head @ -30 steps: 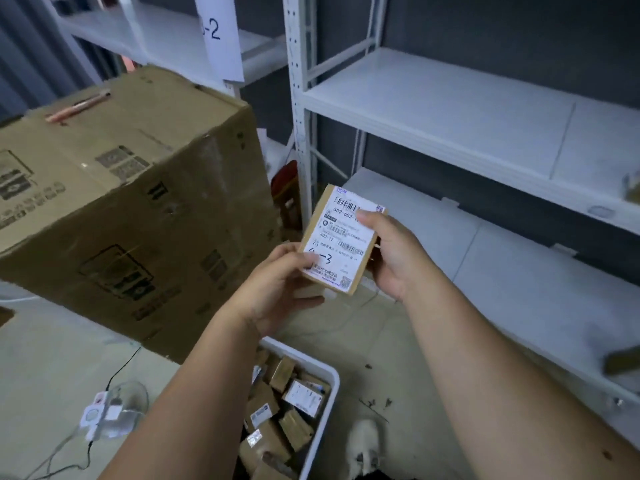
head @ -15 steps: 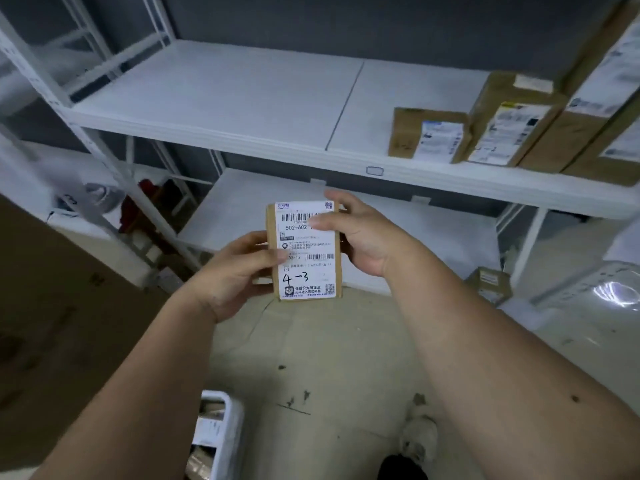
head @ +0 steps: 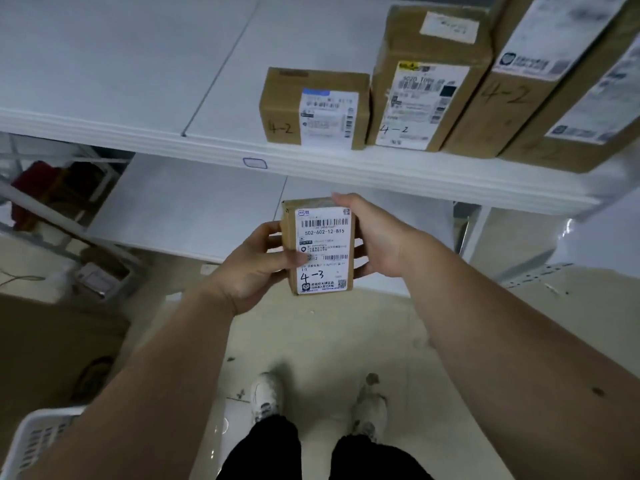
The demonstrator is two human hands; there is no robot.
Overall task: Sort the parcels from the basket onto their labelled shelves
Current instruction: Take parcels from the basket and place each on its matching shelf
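- While both hands hold it, the left hand (head: 252, 268) and right hand (head: 374, 237) curl their fingers round the small parcel (head: 320, 247) marked 4-3.
- It is in front of the lower shelf (head: 180, 209).
- Boxes marked 4-2 (head: 313, 109) sit on the upper shelf (head: 138, 81).
- The basket (head: 31, 441) is down left.

dim, cool indoor light | floor (head: 322, 344) faintly glossy | edges bowed, smeared | centre label sharp

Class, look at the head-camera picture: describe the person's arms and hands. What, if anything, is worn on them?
Both forearms are bare: no sleeves reach into view. The left hand and right hand wear no gloves, rings, watch or wristband that can be seen. A few small dark spots mark the right forearm.
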